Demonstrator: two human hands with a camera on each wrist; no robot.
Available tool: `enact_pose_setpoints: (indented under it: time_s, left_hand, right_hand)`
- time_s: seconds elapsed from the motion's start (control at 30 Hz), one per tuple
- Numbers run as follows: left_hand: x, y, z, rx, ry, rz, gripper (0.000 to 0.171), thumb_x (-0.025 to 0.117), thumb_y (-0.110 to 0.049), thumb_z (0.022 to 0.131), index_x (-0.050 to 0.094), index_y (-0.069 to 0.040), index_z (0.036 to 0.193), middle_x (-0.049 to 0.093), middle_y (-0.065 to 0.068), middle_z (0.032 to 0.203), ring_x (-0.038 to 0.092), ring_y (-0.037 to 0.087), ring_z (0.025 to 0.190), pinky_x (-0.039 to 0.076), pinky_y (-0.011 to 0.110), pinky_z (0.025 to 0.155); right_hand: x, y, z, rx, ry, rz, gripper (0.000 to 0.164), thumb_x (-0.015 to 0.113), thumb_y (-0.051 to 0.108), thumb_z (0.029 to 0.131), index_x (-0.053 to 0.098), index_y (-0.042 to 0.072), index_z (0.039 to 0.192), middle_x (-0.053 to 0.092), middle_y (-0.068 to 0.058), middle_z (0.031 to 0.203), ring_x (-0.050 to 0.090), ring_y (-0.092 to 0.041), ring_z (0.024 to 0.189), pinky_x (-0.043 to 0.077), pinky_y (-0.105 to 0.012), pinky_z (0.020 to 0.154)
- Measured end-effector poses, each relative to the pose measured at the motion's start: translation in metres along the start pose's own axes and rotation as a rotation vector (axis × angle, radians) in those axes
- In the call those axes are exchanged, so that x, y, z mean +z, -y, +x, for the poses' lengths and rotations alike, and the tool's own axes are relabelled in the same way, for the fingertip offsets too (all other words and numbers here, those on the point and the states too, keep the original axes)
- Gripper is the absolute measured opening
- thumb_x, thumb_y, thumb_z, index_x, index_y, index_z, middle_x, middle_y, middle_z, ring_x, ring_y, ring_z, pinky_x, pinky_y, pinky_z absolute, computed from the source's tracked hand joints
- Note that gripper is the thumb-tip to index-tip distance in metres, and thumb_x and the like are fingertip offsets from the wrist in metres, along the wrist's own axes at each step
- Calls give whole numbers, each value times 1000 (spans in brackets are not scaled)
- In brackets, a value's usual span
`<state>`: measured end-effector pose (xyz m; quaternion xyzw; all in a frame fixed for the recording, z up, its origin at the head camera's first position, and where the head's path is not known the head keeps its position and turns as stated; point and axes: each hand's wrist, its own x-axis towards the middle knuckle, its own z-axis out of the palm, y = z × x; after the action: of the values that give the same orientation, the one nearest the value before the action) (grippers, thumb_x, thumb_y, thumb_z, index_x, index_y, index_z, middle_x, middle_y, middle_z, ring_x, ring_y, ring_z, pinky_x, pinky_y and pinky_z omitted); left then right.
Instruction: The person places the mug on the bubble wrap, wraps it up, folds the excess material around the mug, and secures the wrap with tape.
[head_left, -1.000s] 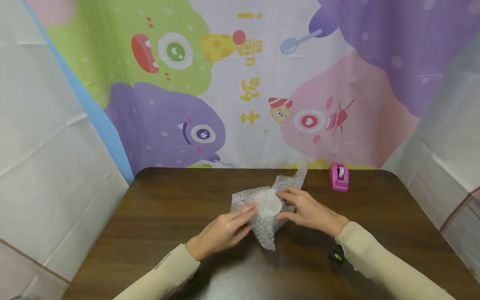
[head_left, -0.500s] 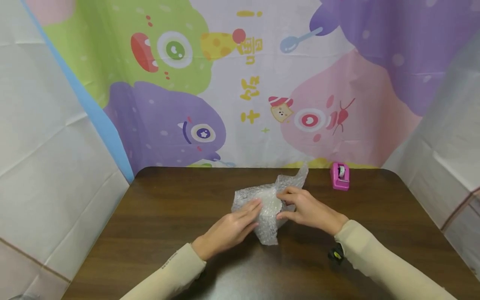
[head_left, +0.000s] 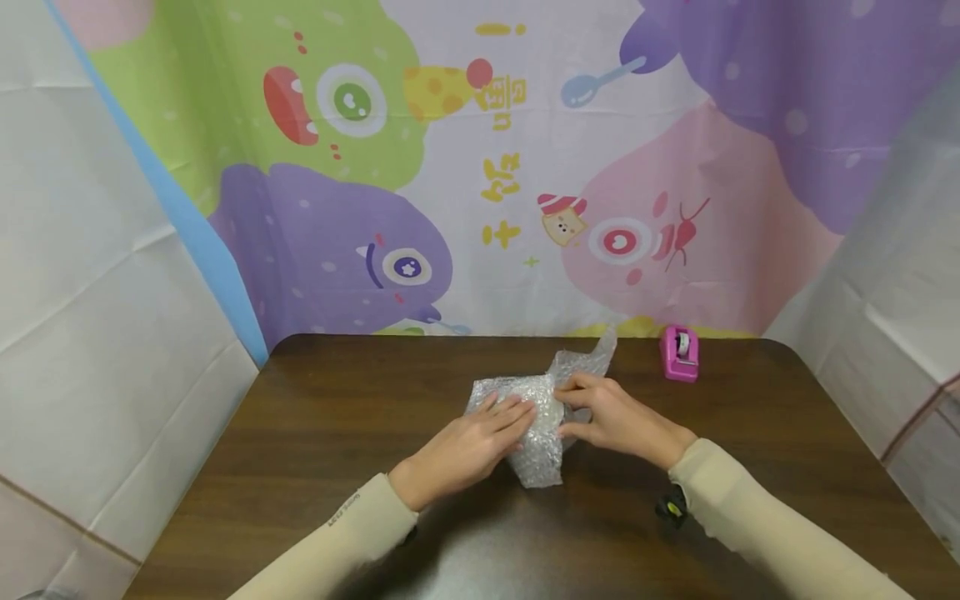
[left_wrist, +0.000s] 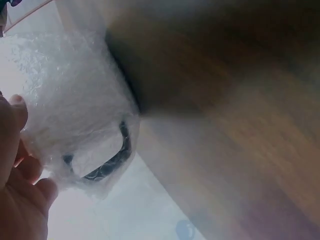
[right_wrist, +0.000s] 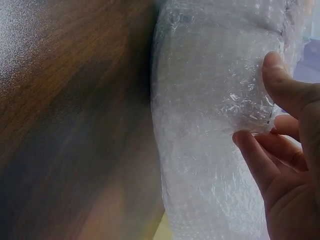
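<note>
Bubble wrap (head_left: pixel 542 461) surrounds a pale, round-topped mug in the middle of the table. Through the plastic in the left wrist view a dark curved handle (left_wrist: pixel 125 147) shows. My left hand (head_left: pixel 472 440) lies over the top with its fingers extended, pressing a layer of wrap down. On the other side, my right hand (head_left: pixel 626 423) holds the wrapped mug at its upper edge, thumb and fingertips apart around it. The right wrist view shows those fingertips (right_wrist: pixel 243 140) against the crinkled plastic. One loose tail of wrap sticks up behind the right hand.
A pink tape dispenser (head_left: pixel 680 354) with a roll in it stands at the table's back right. The dark wooden table (head_left: pixel 337 417) ends at a cartoon-printed curtain (head_left: pixel 495 292), and pale sheets hang on both sides.
My left hand has slid right and slightly up over the mug's top, drawing a layer of bubble wrap across it. The right hand has hardly moved.
</note>
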<state>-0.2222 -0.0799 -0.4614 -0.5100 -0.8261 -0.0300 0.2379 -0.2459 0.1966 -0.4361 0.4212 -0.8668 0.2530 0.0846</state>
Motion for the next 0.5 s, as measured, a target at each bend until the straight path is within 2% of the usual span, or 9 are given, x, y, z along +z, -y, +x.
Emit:
enact_pose_setpoints:
  time_s: [0.13, 0.27, 0.5]
  left_hand:
    - [-4, 2, 2, 23, 17, 14, 51, 67, -27, 101, 57, -3, 145, 61, 10, 146, 59, 26, 135, 46, 45, 114]
    - [-5, 3, 3, 17, 25, 2, 49, 68, -30, 100, 61, -6, 141, 66, 7, 139, 61, 24, 133, 46, 44, 114]
    - [-2, 3, 10, -17, 5, -52, 29, 66, -31, 101, 68, -11, 121, 69, 1, 114, 65, 16, 116, 48, 44, 113]
  right_hand:
    - [0, -1, 1, 0, 3, 5, 56, 86, 22, 84, 68, -9, 127, 69, -11, 108, 59, -4, 75, 57, -18, 65]
    - [0, -1, 2, 14, 17, 12, 57, 85, 22, 85, 66, -9, 129, 70, -12, 108, 60, -6, 72, 56, -18, 63]
    - [-2, 2, 5, 46, 40, -12, 56, 86, 18, 84, 67, -9, 129, 71, -13, 110, 64, -15, 75, 56, -21, 64]
